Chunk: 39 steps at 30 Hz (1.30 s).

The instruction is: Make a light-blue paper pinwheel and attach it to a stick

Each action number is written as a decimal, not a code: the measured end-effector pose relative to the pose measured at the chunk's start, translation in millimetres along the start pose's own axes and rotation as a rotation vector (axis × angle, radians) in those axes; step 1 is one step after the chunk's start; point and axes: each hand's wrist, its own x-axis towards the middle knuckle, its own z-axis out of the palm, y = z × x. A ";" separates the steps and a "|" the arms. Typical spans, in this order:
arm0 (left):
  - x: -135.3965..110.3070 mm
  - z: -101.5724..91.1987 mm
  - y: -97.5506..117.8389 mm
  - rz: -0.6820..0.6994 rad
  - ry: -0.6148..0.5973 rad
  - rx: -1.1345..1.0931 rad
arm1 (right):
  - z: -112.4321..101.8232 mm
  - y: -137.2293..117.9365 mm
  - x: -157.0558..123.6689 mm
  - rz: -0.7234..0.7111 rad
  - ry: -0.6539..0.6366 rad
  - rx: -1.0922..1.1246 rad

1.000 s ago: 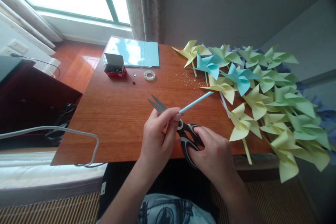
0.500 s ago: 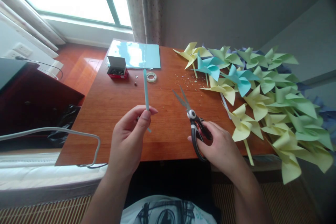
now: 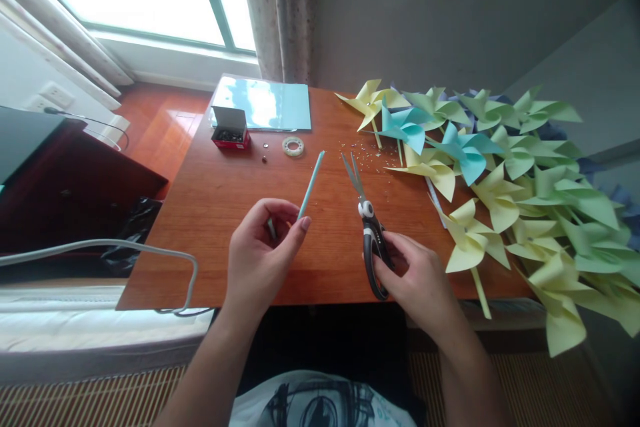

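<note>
Between the thumb and fingers of my left hand (image 3: 267, 247) is a thin light-blue paper stick (image 3: 312, 183), its upper end tilted to the right. Part of it is hidden by the fingers. My right hand (image 3: 413, 273) grips black-and-white scissors (image 3: 368, 227) by the handles. The blades are slightly parted and point away from me, a short gap to the right of the stick's tip. Both hands are above the front part of the brown wooden table (image 3: 200, 207).
Several yellow, green and blue paper pinwheels (image 3: 465, 233) cover the table's right side. Farther back are a roll of tape (image 3: 293, 146), a red box (image 3: 231, 137) of small dark pieces, two thumbtacks and blue sheets (image 3: 295, 107). Tiny scraps lie near the pinwheels. A white cable (image 3: 100, 243) crosses at left.
The light-blue stick has swung from nearly upright to leaning right as my left hand turned and moved right. The scissor blades have come closer together. The view has shifted slightly.
</note>
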 end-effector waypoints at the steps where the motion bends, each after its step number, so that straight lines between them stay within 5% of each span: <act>1: -0.2 -0.3 0.8 0.007 0.003 0.039 | 0.3 1.2 -0.2 0.003 -0.003 0.007; 8: -1.2 -2.7 2.4 0.026 -0.014 0.054 | 3.8 9.0 -4.7 0.028 -0.015 0.058; 16: -6.2 -1.6 -2.9 0.083 -0.193 0.074 | 6.0 14.0 -6.1 0.208 0.146 0.654; 21: -4.7 -7.0 0.3 0.248 -0.209 0.278 | 3.5 14.4 -3.1 0.130 0.042 0.608; 25: -4.1 -10.8 9.7 0.346 -0.326 0.474 | 10.4 7.9 -2.0 0.135 0.177 0.640; 29: -7.0 -9.6 12.3 0.296 -0.445 0.400 | 18.6 -2.9 2.6 0.117 0.286 0.676; 35: -9.4 -8.3 6.6 0.206 -0.425 0.237 | 23.1 -5.6 7.6 0.096 0.383 0.708; 39: -11.7 -3.6 5.4 0.053 -0.385 0.040 | 26.3 -4.4 4.6 0.113 0.301 0.759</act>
